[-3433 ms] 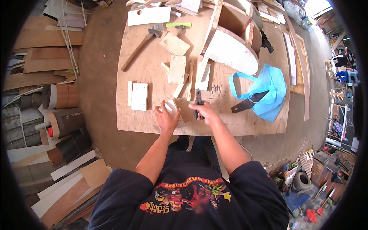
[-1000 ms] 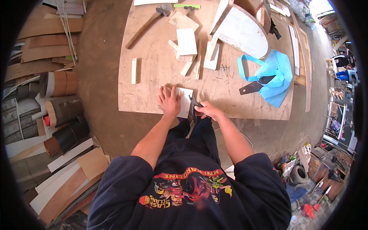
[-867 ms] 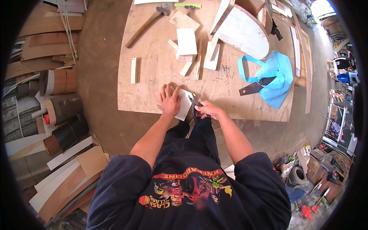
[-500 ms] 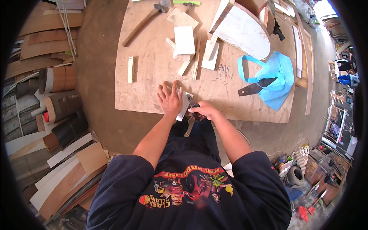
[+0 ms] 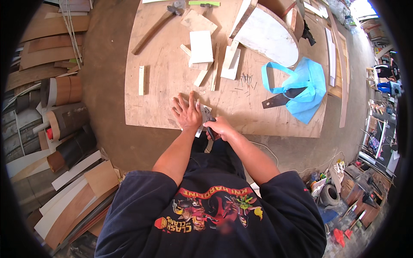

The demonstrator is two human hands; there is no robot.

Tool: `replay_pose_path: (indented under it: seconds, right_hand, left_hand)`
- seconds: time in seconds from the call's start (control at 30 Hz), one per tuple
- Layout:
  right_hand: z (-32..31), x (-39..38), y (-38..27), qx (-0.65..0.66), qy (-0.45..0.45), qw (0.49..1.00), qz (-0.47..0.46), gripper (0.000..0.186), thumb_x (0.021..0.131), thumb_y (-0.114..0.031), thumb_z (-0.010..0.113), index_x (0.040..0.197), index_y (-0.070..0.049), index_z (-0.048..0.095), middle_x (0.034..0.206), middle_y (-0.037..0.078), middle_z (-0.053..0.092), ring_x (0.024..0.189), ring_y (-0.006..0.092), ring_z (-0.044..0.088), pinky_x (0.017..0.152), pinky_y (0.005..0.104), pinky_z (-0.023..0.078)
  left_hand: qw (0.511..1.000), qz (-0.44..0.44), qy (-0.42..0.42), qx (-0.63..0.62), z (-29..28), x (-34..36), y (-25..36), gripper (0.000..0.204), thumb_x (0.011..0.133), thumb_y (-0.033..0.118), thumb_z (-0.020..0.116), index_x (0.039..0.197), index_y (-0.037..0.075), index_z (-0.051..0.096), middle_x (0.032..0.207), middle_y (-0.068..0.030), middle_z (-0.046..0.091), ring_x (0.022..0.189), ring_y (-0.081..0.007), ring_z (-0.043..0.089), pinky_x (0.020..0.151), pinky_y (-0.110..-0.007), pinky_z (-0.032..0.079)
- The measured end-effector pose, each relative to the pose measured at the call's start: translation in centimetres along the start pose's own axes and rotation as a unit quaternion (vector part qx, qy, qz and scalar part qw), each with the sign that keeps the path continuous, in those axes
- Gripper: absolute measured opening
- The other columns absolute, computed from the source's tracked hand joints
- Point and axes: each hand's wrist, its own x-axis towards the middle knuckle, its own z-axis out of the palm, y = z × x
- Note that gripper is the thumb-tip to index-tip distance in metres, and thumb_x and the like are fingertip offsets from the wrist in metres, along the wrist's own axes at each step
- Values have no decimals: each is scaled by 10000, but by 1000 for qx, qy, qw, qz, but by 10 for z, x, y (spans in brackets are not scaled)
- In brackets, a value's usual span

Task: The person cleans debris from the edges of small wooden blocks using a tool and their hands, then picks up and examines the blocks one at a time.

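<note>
At the near edge of the plywood table (image 5: 241, 116), my left hand (image 5: 188, 115) lies flat with its fingers spread, pressing on a small white board (image 5: 199, 131). The board pokes out past the table edge and is partly covered by that hand. My right hand (image 5: 220, 127) is closed around the dark handles of a pair of pliers (image 5: 211, 125). The pliers' jaws rest on or just over the white board, close beside my left hand. Whether the jaws grip anything is too small to tell.
Wood offcuts (image 5: 201, 46), loose nails (image 5: 246, 82) and a hammer (image 5: 155, 29) lie farther back on the table. A blue cloth bag (image 5: 310, 92) with a saw (image 5: 275, 102) is to the right. A large curved white panel (image 5: 269, 36) stands behind.
The head view has shifted slightly, so the table sits a little farther left. The pliers are turned more upright in my right hand; my left hand still presses the board.
</note>
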Motion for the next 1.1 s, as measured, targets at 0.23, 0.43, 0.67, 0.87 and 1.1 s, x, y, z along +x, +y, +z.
replay_pose_path:
  seconds: [0.23, 0.43, 0.67, 0.87, 1.1]
  right_hand:
    - [-18, 15, 12, -29, -58, 998, -6, 313, 932, -334, 720, 1000, -47, 617, 807, 114, 720, 665, 240, 725, 586, 375, 583]
    - [-34, 36, 25, 58, -124, 991, 0, 453, 966, -474, 680, 1084, -42, 610, 807, 92, 730, 713, 198, 725, 563, 337, 548]
    - [-17, 16, 9, -55, -61, 996, -20, 442, 971, -506, 650, 1003, -65, 659, 836, 90, 735, 667, 203, 727, 579, 361, 561]
    - [-15, -23, -21, 42, -27, 998, -29, 433, 963, -480, 670, 938, -47, 674, 768, 64, 700, 640, 198, 698, 569, 362, 552]
    - [-112, 22, -24, 152, 52, 985, -62, 304, 981, -457, 660, 979, -158, 710, 694, -70, 533, 510, 65, 417, 595, 324, 499]
  left_hand:
    - [1000, 6, -9, -6, -2, 2, -1, 550, 1060, 492, 370, 1585, 336, 316, 1665, -222, 166, 1533, -486, 92, 1180, -678, 141]
    - [1000, 8, -12, -7, -1, 2, -1, 551, 1059, 489, 374, 1583, 328, 321, 1657, -238, 171, 1530, -491, 97, 1178, -675, 148]
    - [1000, 4, -11, -3, 0, 2, 0, 550, 1060, 504, 369, 1576, 316, 333, 1662, -224, 172, 1533, -487, 92, 1181, -671, 143]
    - [1000, 14, -1, -26, 3, 2, -5, 547, 1059, 513, 377, 1566, 308, 352, 1660, -226, 177, 1535, -478, 84, 1190, -657, 134]
    - [993, 111, 7, -47, -29, -21, 0, 799, 797, 593, 748, 1480, 279, 477, 1407, -204, 436, 1270, -406, 439, 1066, -537, 357]
